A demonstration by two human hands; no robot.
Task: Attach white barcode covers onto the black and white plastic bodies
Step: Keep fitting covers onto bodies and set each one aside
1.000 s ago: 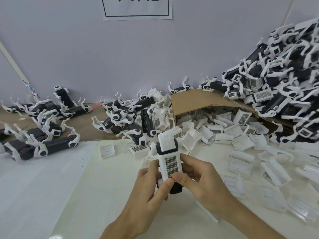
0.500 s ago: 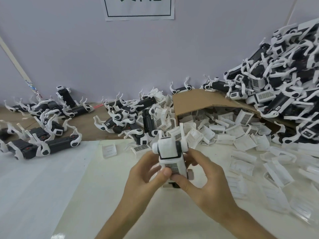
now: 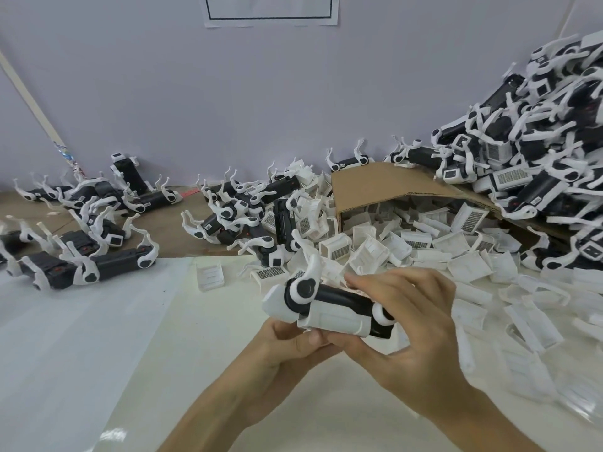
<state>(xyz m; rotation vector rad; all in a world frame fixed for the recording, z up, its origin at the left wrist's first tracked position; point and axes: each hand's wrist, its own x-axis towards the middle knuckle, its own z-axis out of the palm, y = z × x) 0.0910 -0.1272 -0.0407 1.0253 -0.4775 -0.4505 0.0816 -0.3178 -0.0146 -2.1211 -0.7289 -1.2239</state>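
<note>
**One body held sideways in both my hands**

At far left, a loose group of black and white bodies (image 3: 98, 262) lies on the counter (image 3: 195, 353), their white arms sticking up. A lone cover (image 3: 210, 276) sits just right of them.

In the near middle, my left hand (image 3: 293, 349) grips the held body (image 3: 329, 296) from below. Its thumb presses the lower edge of the white barcode cover (image 3: 339, 318) that sits against the body's near side. I cannot see the barcode face.

My right hand (image 3: 417, 324) grips the body's right end, with the fingers arched over the top and the thumb beneath. The body lies sideways above the counter.

Farther back, a tipped cardboard box (image 3: 375, 187) spills loose covers (image 3: 424, 246). A tall heap of bodies (image 3: 538, 164) rises at far right.
</note>
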